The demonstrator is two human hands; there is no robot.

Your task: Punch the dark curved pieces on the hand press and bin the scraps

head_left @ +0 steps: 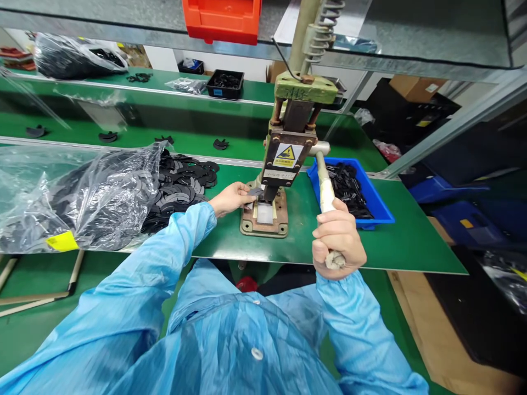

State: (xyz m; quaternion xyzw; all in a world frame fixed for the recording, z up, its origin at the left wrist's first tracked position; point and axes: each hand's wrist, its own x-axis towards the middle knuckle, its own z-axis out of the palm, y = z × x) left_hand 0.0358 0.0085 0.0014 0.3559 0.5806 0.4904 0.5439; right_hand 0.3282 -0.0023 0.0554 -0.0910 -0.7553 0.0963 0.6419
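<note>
My left hand [231, 198] pinches a dark grey curved piece [256, 191] at the left side of the hand press [288, 156], close to its base plate [276, 227]. Wrapped round the taped press lever [326, 186] is my right hand [338, 238], its fingers closed near the lower end. The press ram [270, 192] sits low over a whitish block [264, 213] on the base; whether the piece touches the ram I cannot tell. Left of my left hand, many similar dark curved pieces [177, 184] spill from a clear plastic bag [82, 203].
A blue bin [385, 214] of black parts stands right of the press. On the rear green shelf are several loose curved pieces [107, 136] and a black tray [224, 92]. An orange bin [222, 22] hangs over the bench. The green bench's front edge [411, 270] runs before my body.
</note>
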